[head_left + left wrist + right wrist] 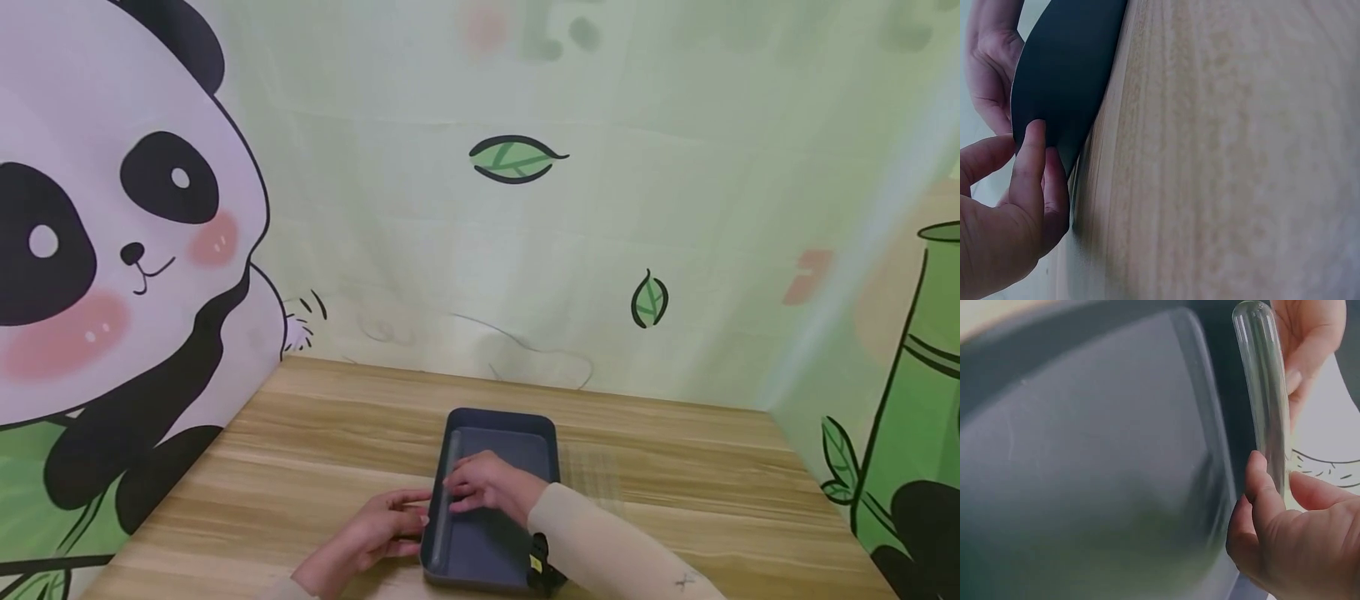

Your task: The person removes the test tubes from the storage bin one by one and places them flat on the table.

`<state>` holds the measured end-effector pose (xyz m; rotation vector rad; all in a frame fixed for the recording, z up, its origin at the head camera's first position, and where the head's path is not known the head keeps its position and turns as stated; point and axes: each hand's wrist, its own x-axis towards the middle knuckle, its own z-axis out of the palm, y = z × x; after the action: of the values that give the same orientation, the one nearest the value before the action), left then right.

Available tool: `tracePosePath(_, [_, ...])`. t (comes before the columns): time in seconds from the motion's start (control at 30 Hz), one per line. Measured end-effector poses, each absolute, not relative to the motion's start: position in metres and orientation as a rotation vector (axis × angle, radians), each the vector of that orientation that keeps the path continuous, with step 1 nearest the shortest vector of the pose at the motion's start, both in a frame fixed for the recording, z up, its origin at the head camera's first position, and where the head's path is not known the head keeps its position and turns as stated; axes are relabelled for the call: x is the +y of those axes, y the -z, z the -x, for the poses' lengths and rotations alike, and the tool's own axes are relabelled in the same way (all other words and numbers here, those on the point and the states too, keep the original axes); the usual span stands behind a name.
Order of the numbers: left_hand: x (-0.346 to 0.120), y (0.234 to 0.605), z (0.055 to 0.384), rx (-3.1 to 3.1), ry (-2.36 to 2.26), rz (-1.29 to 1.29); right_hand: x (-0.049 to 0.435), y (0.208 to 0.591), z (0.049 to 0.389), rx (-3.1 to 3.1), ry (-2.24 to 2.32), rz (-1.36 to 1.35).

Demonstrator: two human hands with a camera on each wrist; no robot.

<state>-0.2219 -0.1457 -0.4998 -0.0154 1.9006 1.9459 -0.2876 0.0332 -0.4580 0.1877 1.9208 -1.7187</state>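
A dark blue rectangular tray (510, 442) rests on the wooden table, long side running away from me. Along its left inner wall lies a clear glass test tube (442, 537), its rounded end (1252, 312) plain in the right wrist view. My right hand (487, 483) reaches into the tray and pinches the tube between thumb and fingers (1261, 481). From outside, my left hand (382, 529) touches the tray's left wall. In the left wrist view its fingers (1032, 169) lie nearly straight along that wall (1066, 69), with the thumb side at the rim.
Just right of the tray, a faint see-through rectangular thing (592, 471) lies on the wooden table (712, 492). A black strap with a yellow mark (537, 560) is on the right wrist. Printed cloth with a panda (135, 250) and leaves hangs behind the table and at both sides.
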Motion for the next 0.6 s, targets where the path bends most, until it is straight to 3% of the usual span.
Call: tracePosePath(0.6, [-0.145,0.5,0.222,1.897,-1.956,0.046,0.058,0.434,0.28,1.953,1.687,-0.058])
